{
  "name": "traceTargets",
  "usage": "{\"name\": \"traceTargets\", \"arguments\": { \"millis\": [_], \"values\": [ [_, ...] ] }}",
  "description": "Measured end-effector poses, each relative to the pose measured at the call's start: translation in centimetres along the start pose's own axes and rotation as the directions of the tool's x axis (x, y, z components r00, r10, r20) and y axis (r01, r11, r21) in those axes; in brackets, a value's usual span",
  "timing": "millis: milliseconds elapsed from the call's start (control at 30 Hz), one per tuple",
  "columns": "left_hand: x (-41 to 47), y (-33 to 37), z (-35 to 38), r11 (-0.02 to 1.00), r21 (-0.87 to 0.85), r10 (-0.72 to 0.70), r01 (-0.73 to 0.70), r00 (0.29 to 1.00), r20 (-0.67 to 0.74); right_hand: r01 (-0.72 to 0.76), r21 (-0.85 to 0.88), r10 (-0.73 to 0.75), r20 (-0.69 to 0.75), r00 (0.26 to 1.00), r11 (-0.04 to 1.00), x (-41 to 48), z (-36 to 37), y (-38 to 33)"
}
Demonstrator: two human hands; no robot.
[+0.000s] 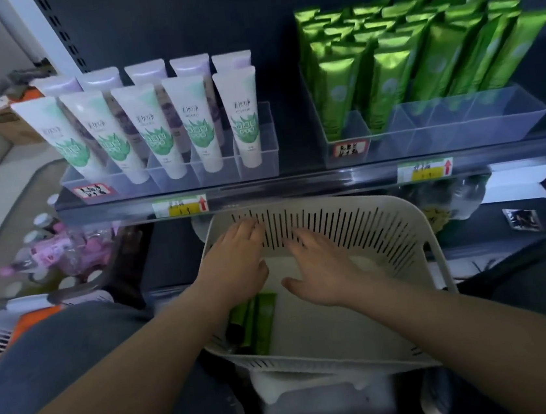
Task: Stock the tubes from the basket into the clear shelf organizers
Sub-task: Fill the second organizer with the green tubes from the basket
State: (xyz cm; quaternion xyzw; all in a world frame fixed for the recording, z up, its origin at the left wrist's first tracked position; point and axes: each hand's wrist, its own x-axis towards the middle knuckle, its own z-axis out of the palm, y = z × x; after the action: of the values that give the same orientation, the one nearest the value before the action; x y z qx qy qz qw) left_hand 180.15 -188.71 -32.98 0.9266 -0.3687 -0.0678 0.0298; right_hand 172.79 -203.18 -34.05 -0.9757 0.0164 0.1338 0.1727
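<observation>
Inside the basket, fingers: both sets spread, gripping nothing.
Left hand (pixel 237 265): flat, fingertips at the slotted far wall.
Right hand (pixel 323 269): open, palm down, beside it.
Green tubes (pixel 259 324): lying below my left wrist, at the near corner.
Basket (pixel 433 256): white, under the shelf edge.
Clear organizers (pixel 459 124): above, green tubes upright; white tubes (pixel 154 132) stand in the left one.

The light is dim. The green tubes (pixel 418 64) shine with bright glare. The shelf (pixel 296 183) edge bends near the sides, and the bottom corners look blurry.
</observation>
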Motion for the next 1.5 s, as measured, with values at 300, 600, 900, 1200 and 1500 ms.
{"name": "traceTargets", "arguments": {
  "millis": [300, 600, 900, 1200, 1500],
  "values": [
    [5.0, -2.9, 2.9, 0.997, 0.069, -0.001, -0.019, 0.963, 0.271, -0.078, 0.115, 0.054, 0.198, 0.979, 0.990, 3.6, 4.9, 1.1],
    [9.2, -5.0, 7.7, 0.987, 0.122, 0.014, -0.101, 0.823, 0.569, -0.175, 0.203, 0.093, 0.359, 0.929, 0.963, 7.4, 9.9, 2.1],
    [11.2, -6.5, 12.6, 0.977, 0.158, -0.008, -0.141, 0.721, 0.693, -0.202, 0.240, 0.072, 0.461, 0.885, 0.949, 10.4, 12.9, 1.8],
    [11.6, -7.0, 15.0, 0.963, 0.193, -0.036, -0.185, 0.625, 0.780, -0.105, 0.185, 0.019, 0.419, 0.908, 0.977, 10.6, 14.5, 1.5],
    [11.6, -5.9, 13.4, 0.965, 0.188, -0.040, -0.184, 0.603, 0.797, -0.204, 0.241, 0.090, 0.412, 0.907, 0.949, 10.9, 14.5, 1.9]
  ]
}}
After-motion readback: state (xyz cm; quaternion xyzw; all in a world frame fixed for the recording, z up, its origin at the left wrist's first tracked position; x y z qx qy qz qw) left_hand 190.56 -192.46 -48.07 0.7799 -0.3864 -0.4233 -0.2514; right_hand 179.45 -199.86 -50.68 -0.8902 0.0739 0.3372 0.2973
